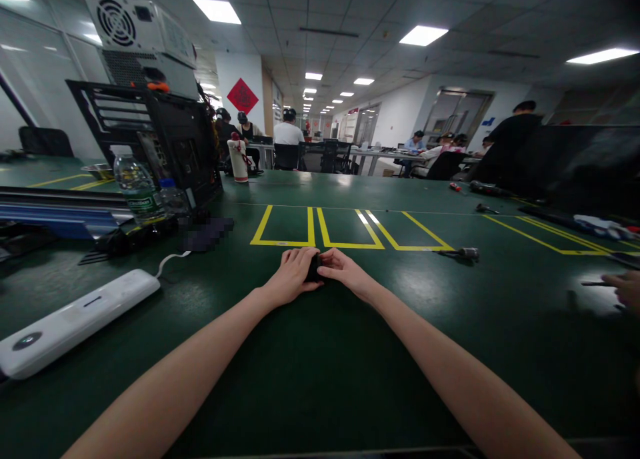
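Both my hands meet at the middle of the green table (320,352), just below the yellow tape outlines. My left hand (296,270) is wrapped over a small black object (314,270) from its left side. The fingers of my right hand (344,271) close on the same object from the right. Most of it is hidden by my hands, so its kind does not show. A screwdriver-like tool (464,253) with a dark handle lies to the right of my hands, by the outlines' corner.
On the left stand a white power strip (85,319), a water bottle (135,182) and a black computer case (175,139) with power supplies (145,32) on top. A white tumbler (238,159) stands farther back. At the right edge another person's hand (627,291) holds a thin tool.
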`<state>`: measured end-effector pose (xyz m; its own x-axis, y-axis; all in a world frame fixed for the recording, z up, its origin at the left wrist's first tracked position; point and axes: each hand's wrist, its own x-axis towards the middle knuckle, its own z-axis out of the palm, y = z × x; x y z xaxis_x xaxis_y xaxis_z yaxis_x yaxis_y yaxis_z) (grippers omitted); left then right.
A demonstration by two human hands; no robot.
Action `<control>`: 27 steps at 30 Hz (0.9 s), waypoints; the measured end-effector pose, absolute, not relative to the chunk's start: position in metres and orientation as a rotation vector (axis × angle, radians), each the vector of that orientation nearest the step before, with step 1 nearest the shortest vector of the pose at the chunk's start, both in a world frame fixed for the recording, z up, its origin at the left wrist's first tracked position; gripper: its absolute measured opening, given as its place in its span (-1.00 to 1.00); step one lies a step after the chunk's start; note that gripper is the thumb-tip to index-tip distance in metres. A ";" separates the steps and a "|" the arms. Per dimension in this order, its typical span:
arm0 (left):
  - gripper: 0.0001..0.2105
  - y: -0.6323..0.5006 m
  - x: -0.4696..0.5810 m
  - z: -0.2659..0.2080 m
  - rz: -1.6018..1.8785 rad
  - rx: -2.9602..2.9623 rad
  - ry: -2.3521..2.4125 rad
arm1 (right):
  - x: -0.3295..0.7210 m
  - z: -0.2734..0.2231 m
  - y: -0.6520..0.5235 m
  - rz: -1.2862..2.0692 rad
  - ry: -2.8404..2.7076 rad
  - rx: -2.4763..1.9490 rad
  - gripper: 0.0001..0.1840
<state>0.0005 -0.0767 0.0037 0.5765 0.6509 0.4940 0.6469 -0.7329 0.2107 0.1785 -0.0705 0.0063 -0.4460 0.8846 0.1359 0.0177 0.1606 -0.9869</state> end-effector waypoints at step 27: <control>-0.47 -0.077 0.001 0.004 0.878 2.780 1.151 | 0.174 0.007 -0.072 1.392 -1.574 -0.855 -0.74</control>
